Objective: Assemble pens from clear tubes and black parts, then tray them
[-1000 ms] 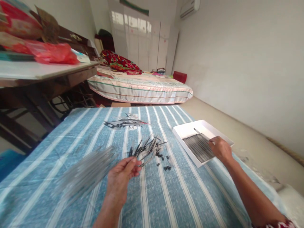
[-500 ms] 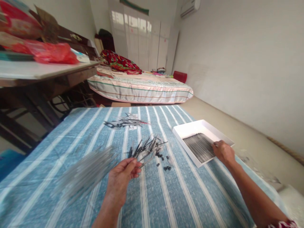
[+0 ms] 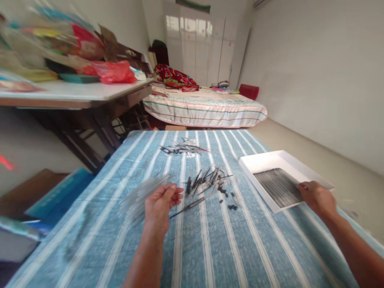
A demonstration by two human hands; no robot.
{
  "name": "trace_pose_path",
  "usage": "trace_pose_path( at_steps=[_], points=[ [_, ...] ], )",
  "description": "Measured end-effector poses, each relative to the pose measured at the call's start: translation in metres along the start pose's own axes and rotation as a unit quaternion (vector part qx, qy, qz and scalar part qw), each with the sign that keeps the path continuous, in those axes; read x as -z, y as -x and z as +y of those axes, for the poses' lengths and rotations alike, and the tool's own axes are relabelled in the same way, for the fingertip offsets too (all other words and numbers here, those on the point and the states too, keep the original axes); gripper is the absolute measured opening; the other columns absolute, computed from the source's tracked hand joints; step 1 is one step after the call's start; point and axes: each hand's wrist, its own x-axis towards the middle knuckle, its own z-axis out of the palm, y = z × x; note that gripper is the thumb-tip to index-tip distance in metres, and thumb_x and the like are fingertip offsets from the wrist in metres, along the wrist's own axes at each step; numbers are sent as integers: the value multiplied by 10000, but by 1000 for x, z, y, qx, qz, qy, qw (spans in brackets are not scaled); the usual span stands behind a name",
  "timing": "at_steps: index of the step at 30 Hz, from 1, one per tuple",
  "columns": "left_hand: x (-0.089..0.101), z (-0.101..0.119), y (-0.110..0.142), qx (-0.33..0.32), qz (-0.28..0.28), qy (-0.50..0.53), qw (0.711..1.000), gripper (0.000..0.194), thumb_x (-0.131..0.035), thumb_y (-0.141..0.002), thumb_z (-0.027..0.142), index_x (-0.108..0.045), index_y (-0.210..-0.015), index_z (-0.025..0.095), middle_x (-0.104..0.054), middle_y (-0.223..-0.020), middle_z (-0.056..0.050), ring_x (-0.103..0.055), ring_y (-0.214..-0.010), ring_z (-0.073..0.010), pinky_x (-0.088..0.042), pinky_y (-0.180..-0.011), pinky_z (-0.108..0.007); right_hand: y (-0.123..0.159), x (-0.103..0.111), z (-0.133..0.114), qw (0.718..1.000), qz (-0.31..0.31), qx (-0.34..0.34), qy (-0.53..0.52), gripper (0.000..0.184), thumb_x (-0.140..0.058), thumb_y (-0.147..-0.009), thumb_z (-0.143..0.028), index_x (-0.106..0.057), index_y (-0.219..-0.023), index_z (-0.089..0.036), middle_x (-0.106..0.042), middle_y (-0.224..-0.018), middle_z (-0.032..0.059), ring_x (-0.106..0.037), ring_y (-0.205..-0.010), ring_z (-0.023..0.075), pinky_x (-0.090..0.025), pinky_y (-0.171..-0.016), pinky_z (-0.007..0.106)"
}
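Thin dark rod [image 3: 192, 205] lies on the blue striped cloth [image 3: 228, 248], one end at the left hand [image 3: 160, 204]; fingers curled, palm up, can't tell if they actually pinch it. Loose pile of dark rods [image 3: 207, 180] just beyond, small black caps [image 3: 231, 207] beside it. Right hand [image 3: 316, 197] rests fingers-down on the near edge of the white tray [image 3: 264, 162], on the packed row of rods [image 3: 279, 186]. Clear tubes [image 3: 141, 194] left of the left hand, blurred.

White walls, a striped bed [image 3: 207, 112] — cluttered table [image 3: 75, 94] left.
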Motion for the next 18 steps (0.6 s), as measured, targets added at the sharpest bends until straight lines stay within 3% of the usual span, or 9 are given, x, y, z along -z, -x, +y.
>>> trace_pose_path(
  at_steps=[4,7,10,13,18],
  points=[
    [16,6,-6,-35,62,-7,997,276,-698,-547,290,-611,-738,111,-668,-602,-40,-586,-483,-133,-453,-459,-231,-4,-15,15,1000,5,27,-6,308,-426,-833,-377,-674,-871,-198,-637,-949,154,-624,-730,252,-421,-586,339],
    [25,5,-10,-85,84,-132,984,298,-604,-640,351,-605,-803,102,-672,-644,-51,-598,-506,-139,-473,-485,-249,-4,-18,20,999,8,43,-14,362,-401,-823,-420,-667,-874,-180,-638,-932,158,-625,-741,311,-448,-585,376],
    [33,2,-15,-131,77,-336,929,321,-470,-744,359,-603,-885,104,-681,-703,-61,-626,-571,-158,-491,-538,-269,-1,-13,15,999,18,28,-14,393,-388,-808,-469,-660,-878,-194,-634,-962,171,-626,-749,330,-462,-566,394],
    [37,0,-17,-140,69,-451,879,241,-494,-736,300,-637,-839,135,-679,-710,-57,-634,-655,-187,-476,-619,-289,4,-4,-4,997,63,25,-33,334,-431,-773,-468,-651,-844,-227,-640,-967,162,-626,-721,326,-462,-537,406],
    [31,-5,-12,-140,52,-619,771,161,-516,-712,204,-660,-772,169,-669,-819,-89,-616,-818,-240,-431,-726,-334,25,19,-69,963,138,151,-175,298,-401,-805,-406,-634,-786,-221,-652,-847,110,-624,-772,291,-472,-657,400]
  ],
)
